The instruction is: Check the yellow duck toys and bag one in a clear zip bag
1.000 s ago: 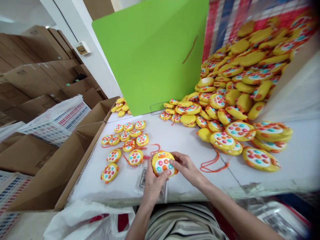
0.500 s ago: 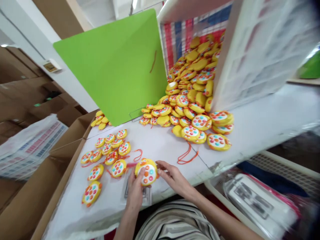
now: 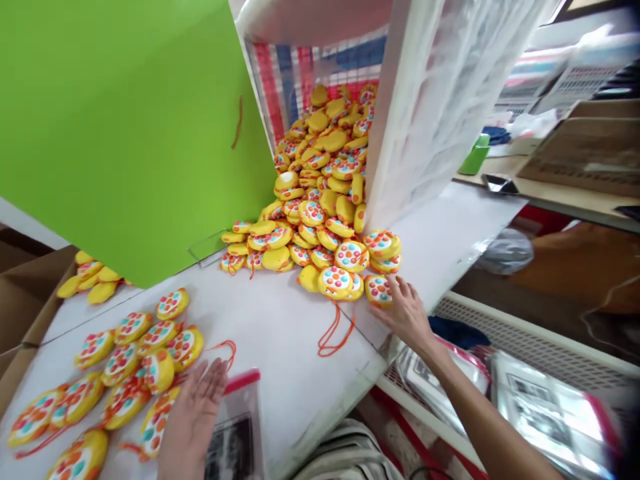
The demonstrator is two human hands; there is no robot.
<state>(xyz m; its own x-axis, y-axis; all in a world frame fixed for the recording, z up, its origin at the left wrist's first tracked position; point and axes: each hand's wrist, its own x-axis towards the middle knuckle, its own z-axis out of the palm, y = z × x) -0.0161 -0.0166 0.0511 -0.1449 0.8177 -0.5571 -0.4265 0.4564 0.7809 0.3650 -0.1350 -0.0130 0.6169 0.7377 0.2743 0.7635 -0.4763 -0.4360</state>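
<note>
My right hand (image 3: 406,312) reaches to the right end of the pile, its thumb and fingers around the edge of a yellow bird-shaped toy (image 3: 377,289) with coloured dots on a white oval. My left hand (image 3: 193,410) is open, fingers stretched, just right of a group of similar toys. Nearest its fingers lies a tilted yellow toy (image 3: 159,371). Partly behind this hand, a clear zip bag (image 3: 250,407) with a pink top strip lies on the table. An orange cord loop (image 3: 334,330) trails from the pile.
A large heap of yellow toys (image 3: 325,160) spills from a white-walled bin (image 3: 385,113). A green board (image 3: 125,133) stands left of it. A plastic basket (image 3: 505,333) with packed clear bags is below the table's right edge. A cardboard box (image 3: 47,307) borders the left.
The toy held between my hands has been let go at the left group. My right hand has moved out to a toy at the pile's right end. The view has swung right.
</note>
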